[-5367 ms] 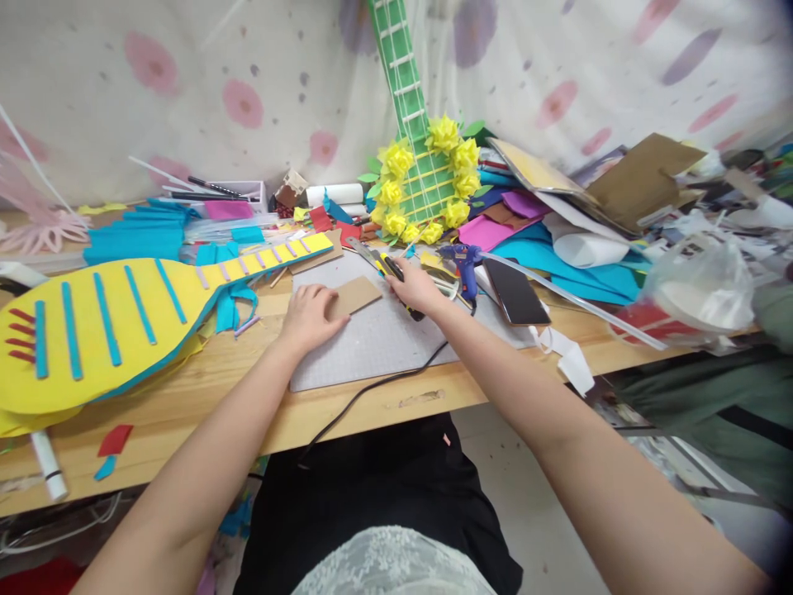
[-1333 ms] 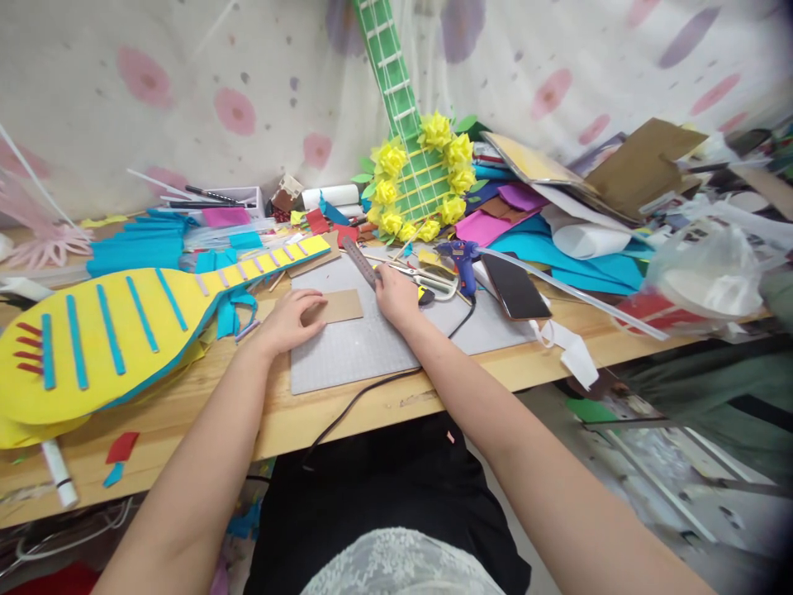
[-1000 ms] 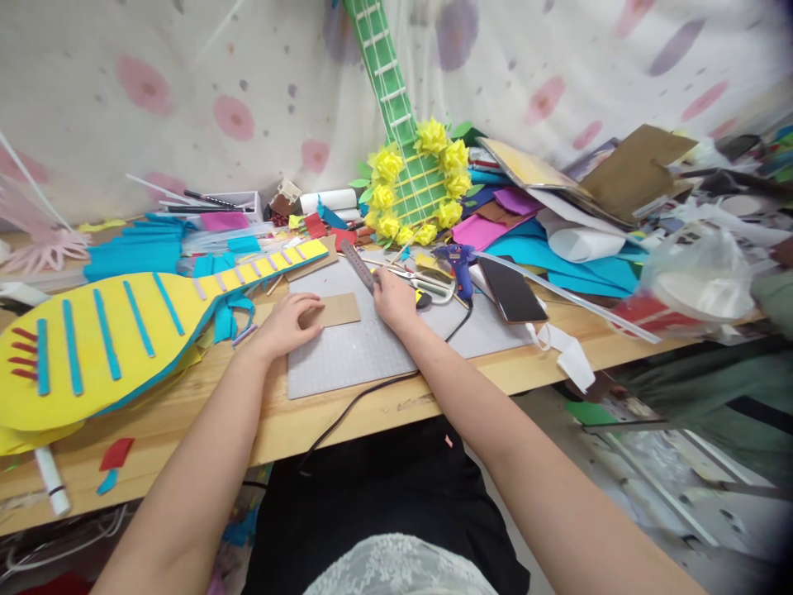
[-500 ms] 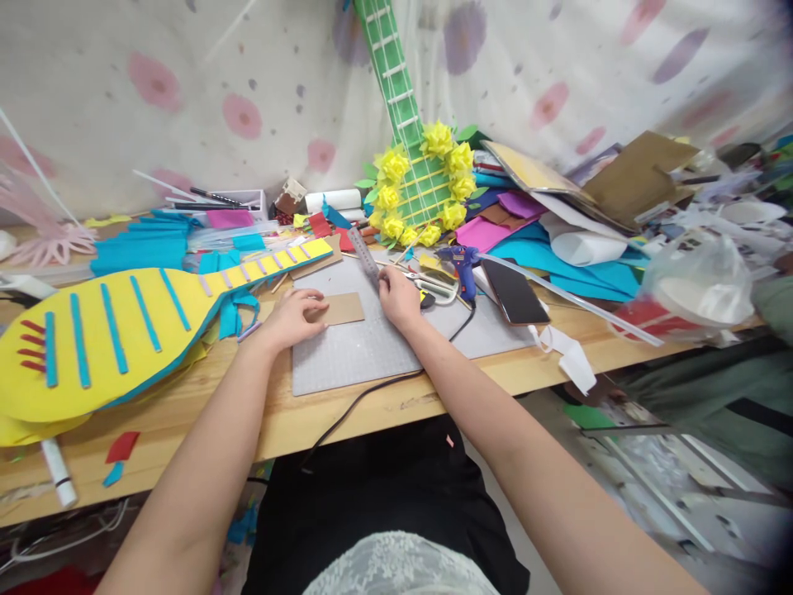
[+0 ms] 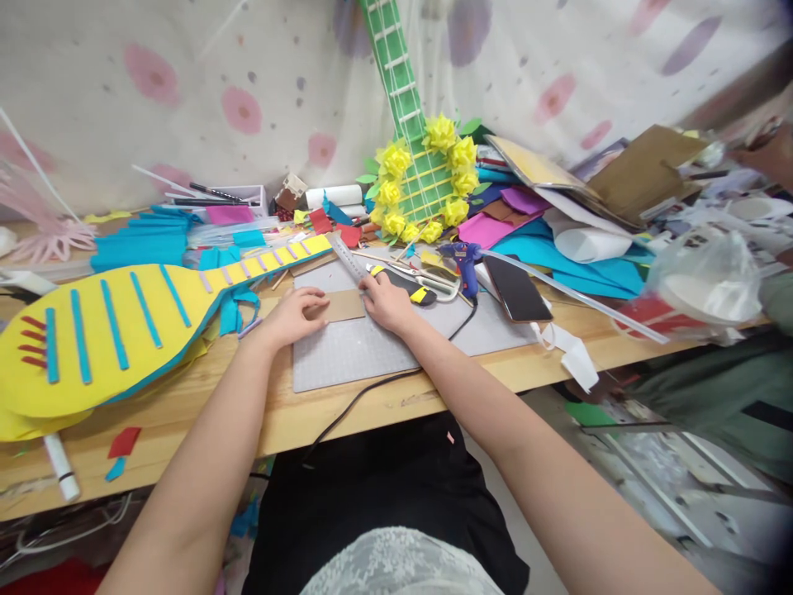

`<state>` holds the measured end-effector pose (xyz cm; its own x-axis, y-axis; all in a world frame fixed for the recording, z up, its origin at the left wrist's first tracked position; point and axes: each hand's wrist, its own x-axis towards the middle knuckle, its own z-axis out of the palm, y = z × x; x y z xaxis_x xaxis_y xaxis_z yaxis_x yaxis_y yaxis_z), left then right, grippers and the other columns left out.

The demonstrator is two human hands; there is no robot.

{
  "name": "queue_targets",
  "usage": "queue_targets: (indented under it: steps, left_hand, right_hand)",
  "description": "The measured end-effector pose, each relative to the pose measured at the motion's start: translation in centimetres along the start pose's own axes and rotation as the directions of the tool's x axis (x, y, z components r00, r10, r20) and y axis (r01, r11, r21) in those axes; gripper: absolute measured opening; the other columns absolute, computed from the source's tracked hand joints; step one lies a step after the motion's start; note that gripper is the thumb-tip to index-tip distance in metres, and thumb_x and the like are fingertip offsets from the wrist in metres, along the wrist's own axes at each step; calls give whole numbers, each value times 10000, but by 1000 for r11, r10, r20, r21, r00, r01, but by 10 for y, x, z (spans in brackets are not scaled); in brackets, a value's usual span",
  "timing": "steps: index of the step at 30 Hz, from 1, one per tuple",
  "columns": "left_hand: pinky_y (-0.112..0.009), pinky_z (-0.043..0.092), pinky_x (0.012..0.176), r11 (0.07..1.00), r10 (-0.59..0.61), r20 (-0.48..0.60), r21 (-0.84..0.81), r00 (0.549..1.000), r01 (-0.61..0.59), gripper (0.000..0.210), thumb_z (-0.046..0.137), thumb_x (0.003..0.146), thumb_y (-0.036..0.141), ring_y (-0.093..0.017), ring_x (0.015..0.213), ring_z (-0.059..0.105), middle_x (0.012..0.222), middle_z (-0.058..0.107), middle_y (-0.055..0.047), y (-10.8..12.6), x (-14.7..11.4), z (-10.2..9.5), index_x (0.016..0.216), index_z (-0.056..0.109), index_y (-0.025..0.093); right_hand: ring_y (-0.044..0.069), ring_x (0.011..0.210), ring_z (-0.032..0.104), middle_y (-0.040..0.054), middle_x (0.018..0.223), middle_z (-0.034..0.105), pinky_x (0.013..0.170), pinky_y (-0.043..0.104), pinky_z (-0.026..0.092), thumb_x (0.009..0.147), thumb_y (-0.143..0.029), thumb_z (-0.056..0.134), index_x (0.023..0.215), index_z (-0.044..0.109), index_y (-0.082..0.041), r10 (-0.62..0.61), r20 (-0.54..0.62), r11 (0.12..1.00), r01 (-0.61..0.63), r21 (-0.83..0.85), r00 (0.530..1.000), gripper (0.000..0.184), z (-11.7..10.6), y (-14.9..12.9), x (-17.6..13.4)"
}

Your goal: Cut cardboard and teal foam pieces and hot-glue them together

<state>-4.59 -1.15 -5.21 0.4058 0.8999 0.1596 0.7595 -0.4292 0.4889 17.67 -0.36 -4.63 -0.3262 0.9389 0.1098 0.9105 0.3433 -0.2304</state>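
Observation:
A small rectangle of brown cardboard (image 5: pixel 347 306) lies on the grey cutting mat (image 5: pixel 334 364). My left hand (image 5: pixel 296 316) holds its left end, fingers curled and thumb below. My right hand (image 5: pixel 387 302) is closed on a clear ruler (image 5: pixel 348 258), which slants up and left from the fingers, its lower end at the cardboard's right side. Just behind that hand lies a black-and-yellow utility knife (image 5: pixel 412 287). White-handled scissors (image 5: pixel 443 285) rest beside the knife.
A blue glue gun (image 5: pixel 464 266) and a phone (image 5: pixel 515 289) lie right of the mat; a black cable (image 5: pixel 359 397) crosses the front. A yellow paper lute (image 5: pixel 117 330) fills the left. A green flower-trimmed guitar (image 5: pixel 424 186) leans at the back. Coloured sheets (image 5: pixel 545 256) are piled right.
My right hand has moved left and slightly down with the ruler, bringing it against the cardboard. The utility knife shows more fully now. My left hand has stayed on the cardboard.

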Motion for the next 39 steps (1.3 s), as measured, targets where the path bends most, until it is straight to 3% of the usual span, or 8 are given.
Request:
queue_targets:
  steps: [39]
  left_hand:
    - [-419, 341, 1035, 1000, 16, -15, -11, 1000, -16, 399, 604, 690, 445, -242, 1153, 494, 1216, 566, -79, -4, -2, 0, 1009, 659, 211]
  right_hand:
    - [220, 951, 563, 90, 1147, 501, 735, 333, 471, 866, -333, 408, 1159, 480, -240, 20, 1, 999, -20, 46, 1000, 317, 1, 1, 1]
